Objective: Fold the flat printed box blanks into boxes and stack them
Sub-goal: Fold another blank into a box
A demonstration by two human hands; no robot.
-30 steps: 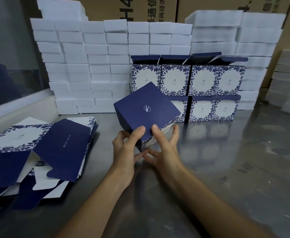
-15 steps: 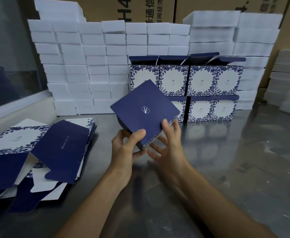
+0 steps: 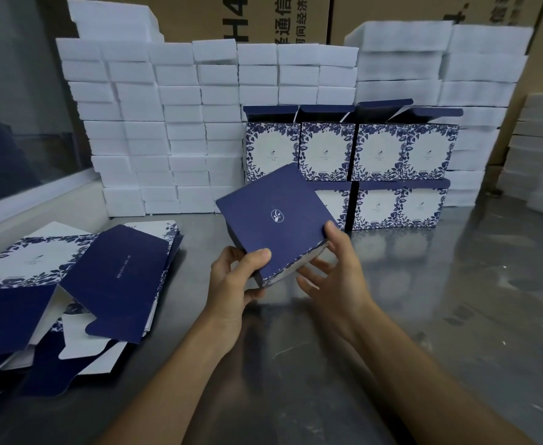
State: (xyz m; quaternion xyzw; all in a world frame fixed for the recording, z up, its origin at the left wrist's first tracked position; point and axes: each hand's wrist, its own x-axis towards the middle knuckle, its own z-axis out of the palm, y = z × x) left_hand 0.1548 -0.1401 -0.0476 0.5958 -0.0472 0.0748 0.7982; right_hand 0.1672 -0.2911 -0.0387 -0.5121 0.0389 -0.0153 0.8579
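A shiny steel table (image 3: 424, 316) carries everything; flat blanks (image 3: 71, 284) lie heaped at its left; folded boxes (image 3: 376, 175) stand stacked at the back, between white foam blocks (image 3: 154, 139).

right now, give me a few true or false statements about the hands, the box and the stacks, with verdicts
1. Both hands hold the navy box. True: the left hand pinches its near corner, the right hand grips its right edge.
2. The box rests on the metal table. False: it is held above it.
3. The flat blanks lie left of the hands. True.
4. The folded boxes are stacked in three rows. False: two rows show.
5. White foam blocks stand behind them. True.
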